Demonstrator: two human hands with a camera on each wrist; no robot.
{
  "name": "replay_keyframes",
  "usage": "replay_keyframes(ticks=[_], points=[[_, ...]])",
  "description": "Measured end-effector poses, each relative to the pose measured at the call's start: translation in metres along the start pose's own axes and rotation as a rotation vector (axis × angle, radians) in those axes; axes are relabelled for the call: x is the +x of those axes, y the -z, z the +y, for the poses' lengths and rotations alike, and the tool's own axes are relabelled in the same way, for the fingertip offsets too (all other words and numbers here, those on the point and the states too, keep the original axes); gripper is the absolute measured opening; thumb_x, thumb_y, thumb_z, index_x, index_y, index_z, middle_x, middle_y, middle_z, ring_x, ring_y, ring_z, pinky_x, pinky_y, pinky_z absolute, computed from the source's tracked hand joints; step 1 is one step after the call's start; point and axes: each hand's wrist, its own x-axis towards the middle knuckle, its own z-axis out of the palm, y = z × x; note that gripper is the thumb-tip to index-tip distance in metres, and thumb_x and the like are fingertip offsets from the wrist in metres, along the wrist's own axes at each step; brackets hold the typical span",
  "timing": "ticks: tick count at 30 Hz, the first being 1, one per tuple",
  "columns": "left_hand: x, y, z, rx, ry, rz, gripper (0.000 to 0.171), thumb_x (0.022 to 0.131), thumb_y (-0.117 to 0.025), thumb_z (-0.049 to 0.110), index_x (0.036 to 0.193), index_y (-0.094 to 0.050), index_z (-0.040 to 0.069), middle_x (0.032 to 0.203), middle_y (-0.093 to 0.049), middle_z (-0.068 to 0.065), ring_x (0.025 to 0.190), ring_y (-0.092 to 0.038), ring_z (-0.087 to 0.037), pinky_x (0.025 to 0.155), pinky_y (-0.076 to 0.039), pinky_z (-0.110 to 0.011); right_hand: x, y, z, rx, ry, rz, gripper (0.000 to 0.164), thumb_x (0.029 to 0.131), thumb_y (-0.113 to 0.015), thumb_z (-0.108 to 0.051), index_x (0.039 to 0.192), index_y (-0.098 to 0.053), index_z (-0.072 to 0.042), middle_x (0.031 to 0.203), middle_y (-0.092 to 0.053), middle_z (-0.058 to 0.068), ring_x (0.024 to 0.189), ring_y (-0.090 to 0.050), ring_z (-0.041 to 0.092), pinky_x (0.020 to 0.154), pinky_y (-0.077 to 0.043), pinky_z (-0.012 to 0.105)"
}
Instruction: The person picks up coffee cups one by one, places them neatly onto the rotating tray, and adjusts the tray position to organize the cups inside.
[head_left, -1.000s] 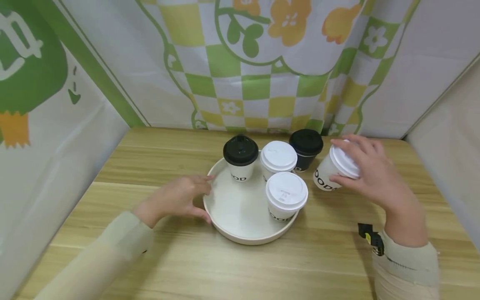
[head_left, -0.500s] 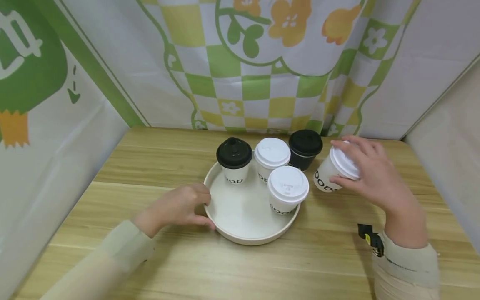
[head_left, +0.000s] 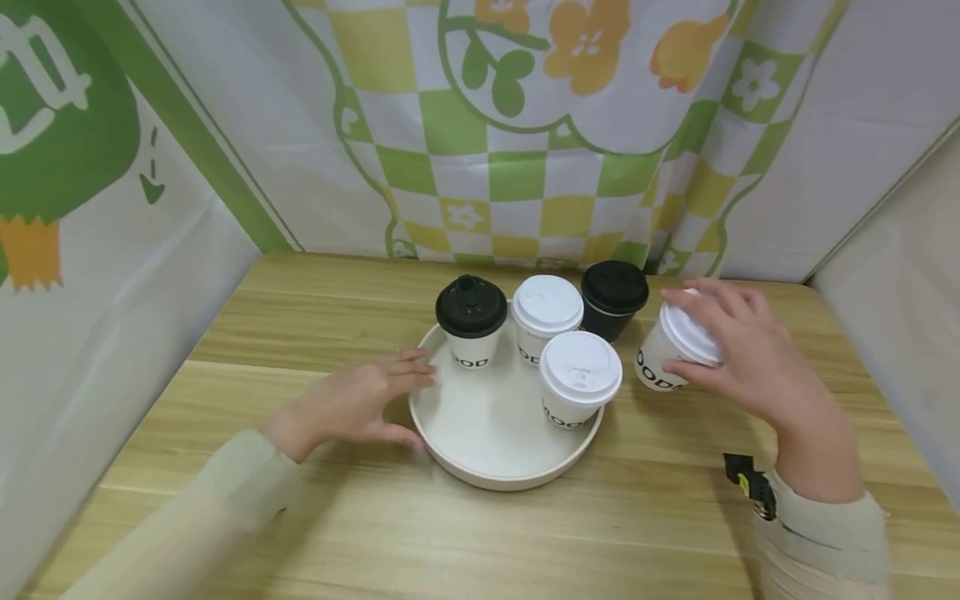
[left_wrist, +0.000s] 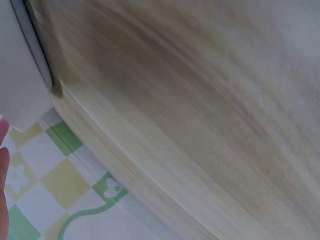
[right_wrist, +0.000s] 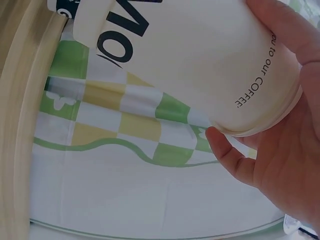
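The held cup (head_left: pixel 660 348), white with a white lid, is on the right side, outside the tray and near the dark cup; it appears to lean in the head view, though whether its base touches the desk cannot be told. The right hand (head_left: pixel 757 358) is clamped on this cup, thumb on the near side, fingers reaching over the lid; maintain even, light pressure, as the wall probably yields to a hard squeeze; bear on the upper wall as well as the lid, since a lid gripped alone may come off; hold the cup upright to limit any spill.

The left hand (head_left: pixel 352 408) is well apart from the right, fingers extended and thumb spread at the left rim of the tray (head_left: pixel 487 442); it is clamped on nothing, and firm contact is unclear; to steady the tray, rest the fingers on the rim without pushing sideways.

The tray carries a black-lidded cup (head_left: pixel 471 321), a rear white-lidded cup (head_left: pixel 547 312) and a front white-lidded cup (head_left: pixel 580 375); avoid knocking these; allow clearance also for the dark cup (head_left: pixel 613 300), just beyond the tray on the desk (head_left: pixel 585 542); a checked curtain (head_left: pixel 517 167) hangs behind.
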Motion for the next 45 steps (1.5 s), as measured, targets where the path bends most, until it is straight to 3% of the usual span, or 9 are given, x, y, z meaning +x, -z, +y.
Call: replay_keyframes(ticks=[5,10,13,16,20,27,38,45], points=[[0.0,0.002,-0.005,0.006,0.016,-0.03,0.077,0.075,-0.074,0.062,0.119,-0.068,-0.001,0.132,-0.064,-0.021,0.129,-0.057,-0.037,0.108,-0.048,-0.048,0.0,0.0,0.0,-0.025,0.015,-0.02,0.08,0.075,-0.086,-0.033,0.144,-0.048,-0.025,0.149,-0.044,0.014,0.124,-0.041,0.049,0.083,-0.042,0.079],[0.002,0.001,-0.002,0.022,-0.012,-0.01,0.074,0.077,-0.071,0.065,0.113,-0.071,0.0,0.123,-0.069,-0.018,0.123,-0.062,-0.035,0.108,-0.049,-0.047,0.001,0.001,-0.002,-0.054,0.032,-0.039,0.078,0.075,-0.086,-0.033,0.143,-0.05,-0.025,0.148,-0.045,0.013,0.122,-0.042,0.049,0.079,-0.044,0.077],[0.004,0.0,0.001,0.022,-0.027,-0.001,0.065,0.075,-0.074,0.062,0.101,-0.071,0.002,0.118,-0.071,-0.017,0.116,-0.065,-0.031,0.107,-0.05,-0.046,0.001,0.002,-0.004,-0.068,0.035,-0.055,0.076,0.076,-0.086,-0.033,0.143,-0.051,-0.026,0.147,-0.046,0.012,0.121,-0.043,0.048,0.079,-0.045,0.075],[0.005,-0.001,0.004,0.028,-0.034,-0.005,0.057,0.074,-0.076,0.06,0.09,-0.068,0.005,0.111,-0.071,-0.015,0.108,-0.067,-0.027,0.104,-0.053,-0.044,0.001,0.001,-0.004,-0.079,0.032,-0.072,0.075,0.076,-0.086,-0.033,0.142,-0.051,-0.028,0.148,-0.046,0.01,0.122,-0.042,0.047,0.079,-0.046,0.074],[0.006,-0.002,0.007,0.023,-0.037,-0.012,0.056,0.076,-0.074,0.061,0.085,-0.067,0.006,0.106,-0.071,-0.012,0.101,-0.068,-0.025,0.095,-0.058,-0.039,0.0,0.0,-0.004,-0.092,0.028,-0.092,0.075,0.076,-0.086,-0.032,0.142,-0.051,-0.029,0.148,-0.045,0.009,0.123,-0.042,0.047,0.079,-0.046,0.073],[0.005,-0.004,0.012,0.023,-0.047,0.003,0.05,0.078,-0.071,0.062,0.079,-0.063,0.012,0.089,-0.062,0.002,0.081,-0.056,-0.011,0.073,-0.055,-0.028,-0.001,-0.002,-0.002,-0.112,0.029,-0.101,0.075,0.075,-0.087,-0.03,0.141,-0.051,-0.03,0.146,-0.046,0.01,0.121,-0.043,0.046,0.079,-0.046,0.071],[0.005,-0.005,0.02,0.053,-0.016,-0.016,0.049,0.08,-0.069,0.063,0.074,-0.06,0.015,0.082,-0.057,0.005,0.074,-0.049,-0.007,0.066,-0.051,-0.025,-0.005,-0.002,0.001,-0.125,0.024,-0.107,0.077,0.075,-0.087,-0.032,0.142,-0.051,-0.029,0.147,-0.046,0.012,0.124,-0.042,0.048,0.079,-0.046,0.073],[0.004,-0.006,0.027,0.094,-0.033,0.002,0.05,0.083,-0.064,0.065,0.072,-0.06,0.016,0.075,-0.054,0.008,0.068,-0.044,-0.006,0.061,-0.048,-0.022,-0.009,0.0,0.002,-0.121,0.023,-0.104,0.075,0.075,-0.087,-0.033,0.141,-0.052,-0.028,0.146,-0.047,0.012,0.122,-0.043,0.048,0.076,-0.047,0.072]])
